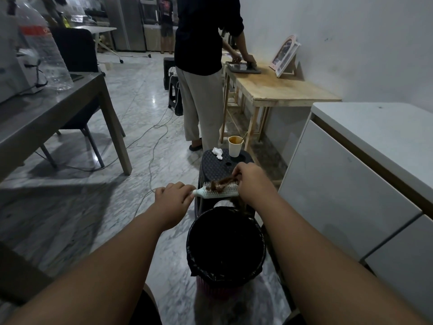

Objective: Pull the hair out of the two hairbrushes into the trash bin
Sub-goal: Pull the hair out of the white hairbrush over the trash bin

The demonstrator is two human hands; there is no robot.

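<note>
My left hand [172, 198] grips the handle of a pale green paddle hairbrush [216, 193], held level with its bristles up, just beyond the far rim of the trash bin [194, 252]. A clump of brown hair [220, 184] sits tangled in the bristles. My right hand [251, 181] pinches a strand of that hair at the brush's right end. More brown hair hangs below my right hand toward the bin's rim. The bin is round, lined with a black bag, and stands on the floor between my forearms. Only one hairbrush is in view.
A black plastic stool [219, 167] behind the bin carries a paper cup [235, 146] and a crumpled tissue [218, 152]. A person [201, 73] stands at a wooden table [281, 90] ahead. White cabinets [351, 184] line the right, a grey table [58, 109] the left. Cables [152, 146] cross the marble floor.
</note>
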